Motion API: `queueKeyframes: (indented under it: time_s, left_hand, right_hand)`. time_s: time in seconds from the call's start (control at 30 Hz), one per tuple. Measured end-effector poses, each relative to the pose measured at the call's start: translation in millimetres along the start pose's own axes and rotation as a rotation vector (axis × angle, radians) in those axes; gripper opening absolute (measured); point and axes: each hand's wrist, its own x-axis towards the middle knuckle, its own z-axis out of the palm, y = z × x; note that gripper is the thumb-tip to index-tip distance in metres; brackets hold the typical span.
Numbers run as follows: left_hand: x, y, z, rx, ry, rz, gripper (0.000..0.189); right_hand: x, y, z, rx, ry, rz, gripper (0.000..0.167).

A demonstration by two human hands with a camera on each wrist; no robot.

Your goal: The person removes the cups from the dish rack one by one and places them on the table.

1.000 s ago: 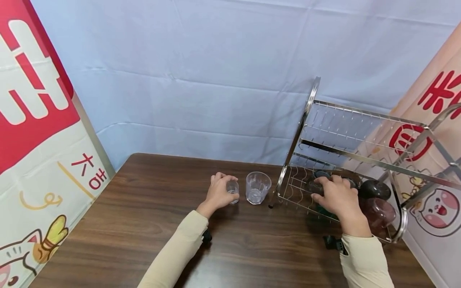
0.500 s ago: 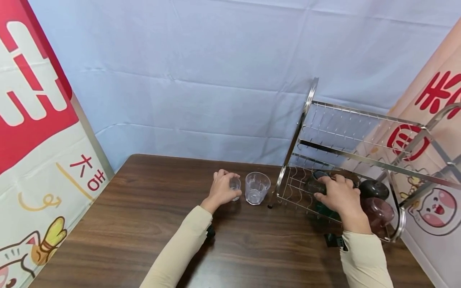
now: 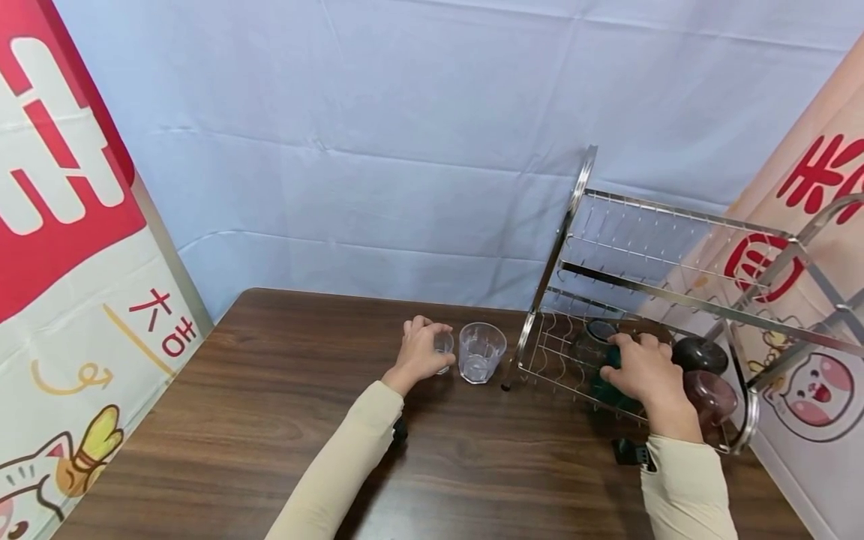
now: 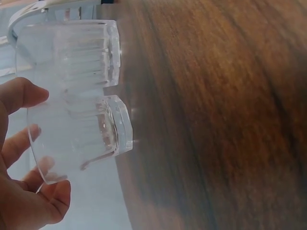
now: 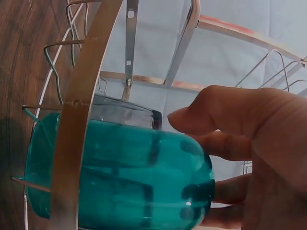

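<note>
On the table, my left hand [image 3: 418, 352] holds a small clear glass [image 4: 79, 134] near its rim, thumb on one side and fingers on the other. Right beside it stands a second clear glass [image 3: 482, 352], upright. My right hand [image 3: 648, 371] is over the lower tier of the metal dish rack [image 3: 570, 274], thumb and fingers spread and gripping nothing. A smoky grey glass [image 3: 592, 343] lies just left of its fingertips. In the right wrist view, an upturned teal glass [image 5: 144, 167] is in front of the fingers; whether they touch it I cannot tell.
Further right in the rack are a black rounded item [image 3: 700, 355] and a pinkish glass [image 3: 710, 397]. A brown wooden table [image 3: 270, 420] lies under everything. A pale blue cloth [image 3: 371, 187] hangs behind it.
My left hand has shifted slightly right with its glass, bringing it closer to the second clear glass. My right hand has drawn back to the right, off the smoky grey glass.
</note>
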Motion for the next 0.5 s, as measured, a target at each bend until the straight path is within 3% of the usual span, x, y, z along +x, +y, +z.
queueKeyframes:
  time_s: [0.5]
  left_hand:
    - [2.4,-2.7,7.7,0.08,-0.007,0.053,0.043]
  right_hand:
    - [2.2,7.9,3.5,0.045,0.026,-0.015,0.05]
